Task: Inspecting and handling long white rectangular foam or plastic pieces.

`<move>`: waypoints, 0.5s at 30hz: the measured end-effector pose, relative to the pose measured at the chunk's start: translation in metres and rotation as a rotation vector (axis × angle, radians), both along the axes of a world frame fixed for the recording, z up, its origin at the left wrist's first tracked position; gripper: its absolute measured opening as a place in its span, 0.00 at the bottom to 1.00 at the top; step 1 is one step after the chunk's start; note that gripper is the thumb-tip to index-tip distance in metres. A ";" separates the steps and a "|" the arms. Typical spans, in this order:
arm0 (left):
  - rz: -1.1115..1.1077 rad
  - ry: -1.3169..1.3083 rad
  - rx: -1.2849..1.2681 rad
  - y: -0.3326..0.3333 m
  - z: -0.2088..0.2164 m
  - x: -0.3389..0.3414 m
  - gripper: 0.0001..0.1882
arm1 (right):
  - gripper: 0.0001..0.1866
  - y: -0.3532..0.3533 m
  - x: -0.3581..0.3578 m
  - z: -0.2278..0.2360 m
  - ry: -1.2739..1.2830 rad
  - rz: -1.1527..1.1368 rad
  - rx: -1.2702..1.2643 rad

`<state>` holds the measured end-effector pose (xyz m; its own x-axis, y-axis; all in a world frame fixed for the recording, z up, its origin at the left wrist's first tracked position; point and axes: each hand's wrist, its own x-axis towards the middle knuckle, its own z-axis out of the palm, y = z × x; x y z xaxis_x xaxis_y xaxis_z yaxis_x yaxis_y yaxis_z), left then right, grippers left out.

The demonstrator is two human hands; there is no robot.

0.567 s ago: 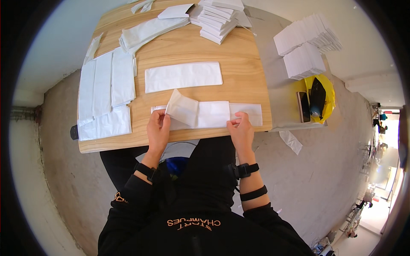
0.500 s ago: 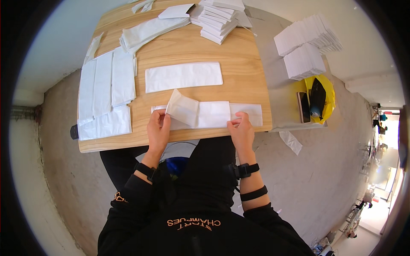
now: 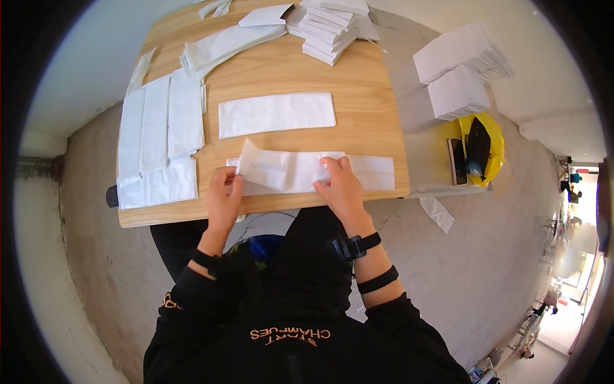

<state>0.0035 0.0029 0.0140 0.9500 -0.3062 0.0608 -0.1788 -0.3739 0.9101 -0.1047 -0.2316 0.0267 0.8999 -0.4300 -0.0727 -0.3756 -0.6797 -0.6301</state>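
Observation:
A long white strip (image 3: 374,173) of thin, slightly see-through material lies along the table's near edge, with a white panel over its middle. Its left end is a raised flap (image 3: 265,168), bent up and slanting toward the middle. My left hand (image 3: 223,195) pinches this flap at its left edge between thumb and fingers. On the panel's right part rests my right hand (image 3: 341,185), thumb and bent forefinger apart, touching the surface. Just beyond lies another flat white strip (image 3: 276,115), touched by neither hand.
White strips (image 3: 155,125) lie overlapped at the table's left. Farther back are a bundle of white strips (image 3: 230,48) and a stack of folded white pieces (image 3: 327,32). Right of the wooden table (image 3: 368,96) stand white stacks (image 3: 457,89), a phone (image 3: 457,161) and a yellow bag (image 3: 495,157).
My right hand has moved left from the strip's right part onto the panel. My left hand has shifted slightly left, and the flap it holds now stretches farther over the panel.

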 end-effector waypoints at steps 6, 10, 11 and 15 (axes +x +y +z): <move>0.058 0.047 0.336 0.062 0.002 0.003 0.11 | 0.24 0.001 0.004 0.006 0.028 -0.017 0.023; 0.197 -0.351 0.489 0.054 0.001 -0.009 0.36 | 0.24 0.003 0.006 0.006 0.044 -0.015 0.025; 0.121 -0.377 0.481 0.034 0.018 -0.016 0.39 | 0.24 0.001 0.004 0.005 0.039 -0.023 0.026; -0.369 -0.451 0.518 -0.031 0.045 -0.038 0.49 | 0.25 -0.004 0.000 -0.003 -0.008 -0.015 -0.038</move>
